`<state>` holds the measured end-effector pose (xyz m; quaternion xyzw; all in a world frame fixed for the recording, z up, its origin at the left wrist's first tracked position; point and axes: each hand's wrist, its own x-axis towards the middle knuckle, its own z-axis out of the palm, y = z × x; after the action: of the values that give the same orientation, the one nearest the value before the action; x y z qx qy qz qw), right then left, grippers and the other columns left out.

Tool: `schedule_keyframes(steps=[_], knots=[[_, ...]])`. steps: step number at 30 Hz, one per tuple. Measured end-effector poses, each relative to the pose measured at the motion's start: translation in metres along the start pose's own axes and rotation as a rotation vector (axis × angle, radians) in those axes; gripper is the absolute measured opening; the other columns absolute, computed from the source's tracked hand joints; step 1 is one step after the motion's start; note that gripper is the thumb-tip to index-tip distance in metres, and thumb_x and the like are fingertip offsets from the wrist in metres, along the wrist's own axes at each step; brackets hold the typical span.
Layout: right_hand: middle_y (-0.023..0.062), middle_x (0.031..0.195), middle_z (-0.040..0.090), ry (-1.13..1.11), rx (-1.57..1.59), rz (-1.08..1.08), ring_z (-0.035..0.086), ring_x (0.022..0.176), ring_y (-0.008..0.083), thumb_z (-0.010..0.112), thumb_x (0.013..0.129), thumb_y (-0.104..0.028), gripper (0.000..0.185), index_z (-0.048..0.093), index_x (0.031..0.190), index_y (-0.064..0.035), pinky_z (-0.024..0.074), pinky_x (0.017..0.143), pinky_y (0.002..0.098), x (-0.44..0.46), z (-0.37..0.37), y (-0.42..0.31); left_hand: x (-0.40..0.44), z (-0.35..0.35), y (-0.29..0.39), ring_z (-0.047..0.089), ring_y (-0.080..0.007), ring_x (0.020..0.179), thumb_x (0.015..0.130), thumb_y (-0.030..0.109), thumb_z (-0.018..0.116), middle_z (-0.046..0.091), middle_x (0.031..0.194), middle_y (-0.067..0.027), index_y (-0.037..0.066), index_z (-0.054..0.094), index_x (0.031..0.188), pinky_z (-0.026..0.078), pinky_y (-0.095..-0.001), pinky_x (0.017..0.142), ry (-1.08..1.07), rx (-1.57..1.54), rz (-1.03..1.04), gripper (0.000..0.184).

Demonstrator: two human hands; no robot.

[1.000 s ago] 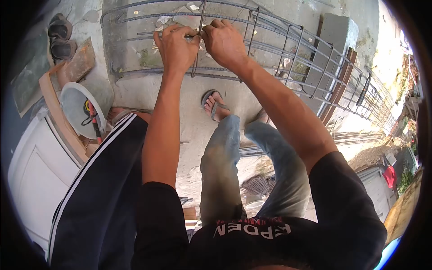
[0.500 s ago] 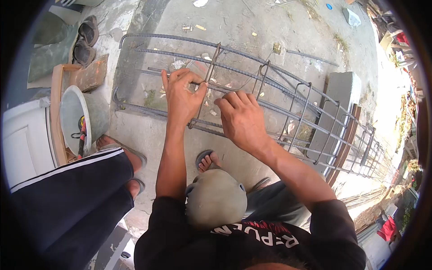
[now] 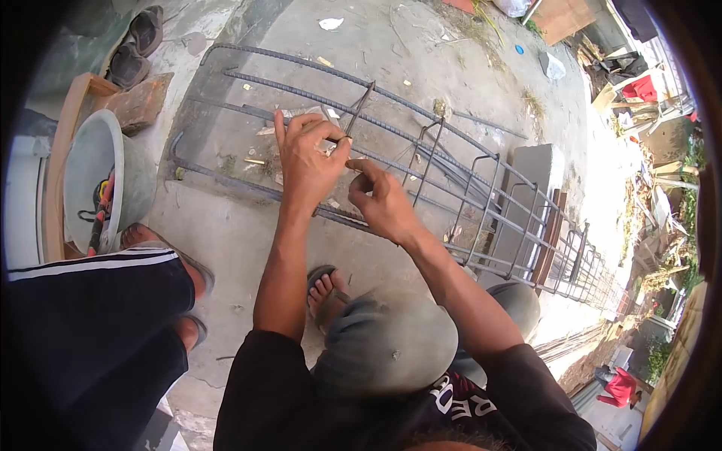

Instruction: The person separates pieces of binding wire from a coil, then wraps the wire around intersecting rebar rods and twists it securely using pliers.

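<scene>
A long rebar cage of ribbed steel bars and square stirrups lies slanting across in front of me. My left hand is over its near end, thumb and forefinger pinched on a steel stirrup where it crosses a middle bar. Close beside it, my right hand is closed with curled fingers, its fingertips near my left thumb. Whatever thin piece the right fingers hold is too small to make out. The lower ribbed bar passes behind both wrists.
A concrete block and a brown steel piece lie under the cage. At left are a bucket with a red-and-black tool, a wooden frame and sandals. Another person's legs stand close on my left.
My view has shifted and turned slightly. My right hand has drawn closer to my left, its fingers curling in and the wrist turning. The left hand keeps its pinch on the stirrup.
</scene>
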<state>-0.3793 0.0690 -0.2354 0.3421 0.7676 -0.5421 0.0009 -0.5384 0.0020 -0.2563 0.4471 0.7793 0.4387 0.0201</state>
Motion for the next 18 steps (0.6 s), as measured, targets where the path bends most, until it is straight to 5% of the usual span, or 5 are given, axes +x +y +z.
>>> schedule_keyframes(steps=[4,7,13,16,18], knots=[[0.0217,0.106,0.072,-0.006,0.053,0.066,0.07,0.101,0.0381,0.066,0.09,-0.012,0.031,0.071,0.117,0.0024,0.0564,0.083,0.0455,0.001,-0.015,-0.027,0.0,-0.003,0.002,0.063,-0.0251,0.119,0.08,0.016,0.083,0.076,0.092,0.0027,0.011,0.075,0.081,0.016,-0.0582,0.129,0.021,-0.012,0.005,0.01],[0.0194,0.102,0.072,0.277,-0.562,-0.266,0.07,0.099,0.0359,0.068,0.089,-0.013,0.021,0.072,0.106,-0.0011,0.0558,0.082,0.0466,-0.008,-0.01,-0.036,0.001,0.0,-0.003,0.062,-0.0246,0.117,0.076,0.017,0.085,0.072,0.097,-0.0069,0.011,0.076,0.079,0.015,-0.0601,0.129,0.035,-0.032,0.016,0.012],[0.0197,0.092,0.071,0.424,-0.885,-0.481,0.071,0.088,0.0386,0.07,0.09,-0.017,0.016,0.067,0.094,-0.0029,0.0561,0.077,0.0488,-0.002,-0.001,-0.026,0.0,-0.001,-0.006,0.063,-0.0255,0.12,0.081,0.018,0.084,0.076,0.094,-0.003,0.009,0.076,0.081,0.012,-0.0564,0.129,0.008,-0.046,-0.006,0.012],[0.0227,0.084,0.072,0.231,-0.75,-0.139,0.071,0.086,0.0425,0.066,0.091,-0.017,0.015,0.065,0.092,-0.0016,0.0558,0.077,0.0513,-0.002,0.0,-0.053,0.0,-0.005,-0.004,0.063,-0.0258,0.12,0.081,0.018,0.084,0.076,0.101,-0.0047,0.009,0.078,0.081,0.011,-0.0561,0.129,-0.022,-0.058,-0.025,0.011],[0.0231,0.078,0.07,0.243,-0.639,-0.215,0.072,0.08,0.0398,0.065,0.092,-0.017,0.019,0.066,0.093,0.0016,0.0558,0.075,0.0494,0.011,-0.011,-0.057,0.001,-0.01,-0.003,0.063,-0.0258,0.122,0.081,0.02,0.085,0.076,0.105,-0.0055,0.009,0.079,0.085,0.01,-0.0562,0.129,-0.058,-0.049,-0.016,0.013]])
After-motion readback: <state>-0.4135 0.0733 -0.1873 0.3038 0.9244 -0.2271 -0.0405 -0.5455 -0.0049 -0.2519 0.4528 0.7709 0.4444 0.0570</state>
